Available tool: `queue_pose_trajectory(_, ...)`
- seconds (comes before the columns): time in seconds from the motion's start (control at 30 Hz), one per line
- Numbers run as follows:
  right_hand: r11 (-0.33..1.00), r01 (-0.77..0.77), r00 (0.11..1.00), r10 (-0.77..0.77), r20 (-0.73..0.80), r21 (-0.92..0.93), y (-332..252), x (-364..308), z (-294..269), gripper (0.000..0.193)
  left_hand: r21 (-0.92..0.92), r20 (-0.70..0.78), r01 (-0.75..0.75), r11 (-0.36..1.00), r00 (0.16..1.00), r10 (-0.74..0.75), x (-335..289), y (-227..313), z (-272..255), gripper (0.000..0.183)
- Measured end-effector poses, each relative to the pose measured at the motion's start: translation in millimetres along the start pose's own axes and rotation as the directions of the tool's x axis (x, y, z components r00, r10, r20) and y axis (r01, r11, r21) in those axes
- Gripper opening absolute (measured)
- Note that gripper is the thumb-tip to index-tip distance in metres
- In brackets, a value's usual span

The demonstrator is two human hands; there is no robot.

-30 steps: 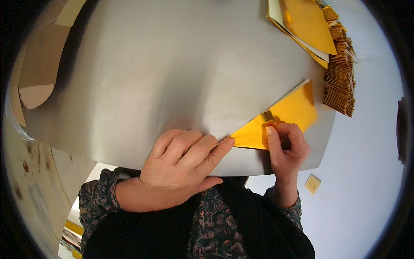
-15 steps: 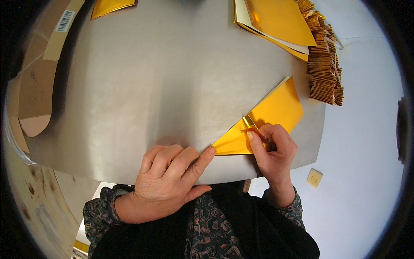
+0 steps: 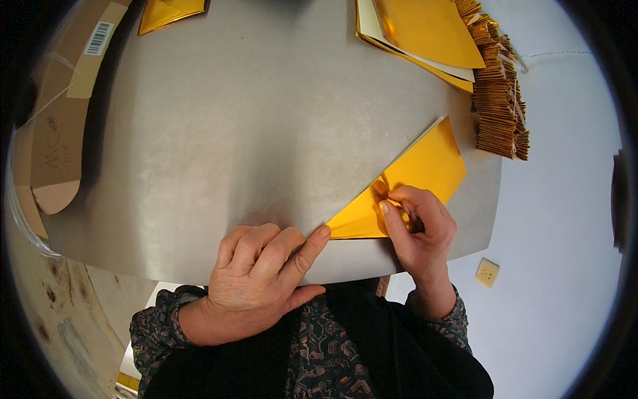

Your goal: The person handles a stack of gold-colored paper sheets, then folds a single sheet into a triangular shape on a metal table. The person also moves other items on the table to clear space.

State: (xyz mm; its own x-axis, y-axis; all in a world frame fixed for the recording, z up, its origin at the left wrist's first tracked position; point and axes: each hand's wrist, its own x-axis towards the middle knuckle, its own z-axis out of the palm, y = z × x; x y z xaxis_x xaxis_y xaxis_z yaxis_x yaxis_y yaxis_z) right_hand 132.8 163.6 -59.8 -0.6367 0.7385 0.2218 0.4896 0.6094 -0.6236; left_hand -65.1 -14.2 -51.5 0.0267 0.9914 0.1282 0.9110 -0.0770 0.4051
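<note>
A folded gold foil paper sheet [image 3: 428, 159], with a pale inner side along its upper left edge, lies slanted on the metal table near its front edge. At its pointed left corner the outstretched index fingertip of my left hand [image 3: 262, 276] presses down; the other fingers are bent and the thumb stands apart. Over the lower part of the paper my right hand [image 3: 422, 229] has thumb and index finger pinched and the rest curled. Something shiny and gold shows between those fingers, but I cannot make out what it is. A dark reflection lies beside the fingertips.
More gold sheets with pale layers [image 3: 425, 33] are stacked at the far right, against a long bundle of folded gold pieces [image 3: 498, 100]. A gold folded piece [image 3: 169, 13] lies far left. An open cardboard box [image 3: 63, 139] stands along the metal table's [image 3: 219, 133] left side.
My right thumb and index finger have shifted slightly, and the bright shiny strip at their tips now looks darker. My left hand stays on the corner. The view has tilted a little.
</note>
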Motion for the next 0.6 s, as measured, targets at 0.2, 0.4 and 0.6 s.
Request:
queue_pose_trajectory(0.2,1.000,0.008,0.999,-0.007,0.049,-0.026,-5.2,3.3,-5.7,0.020,-0.012,-0.001,-0.008,1.000,1.000,0.008,1.9,2.3,-6.6,0.078)
queue_pose_trajectory(0.4,0.999,0.043,0.999,-0.043,-0.020,-0.004,-1.5,-1.2,0.9,0.021,-0.011,0.015,-0.043,0.999,0.999,0.043,7.9,3.1,-5.3,0.078)
queue_pose_trajectory(0.6,0.987,0.111,0.991,-0.119,-0.067,-0.115,5.4,-5.0,2.4,0.022,0.015,0.129,-0.201,0.979,0.972,0.198,22.9,-6.0,-20.1,0.067)
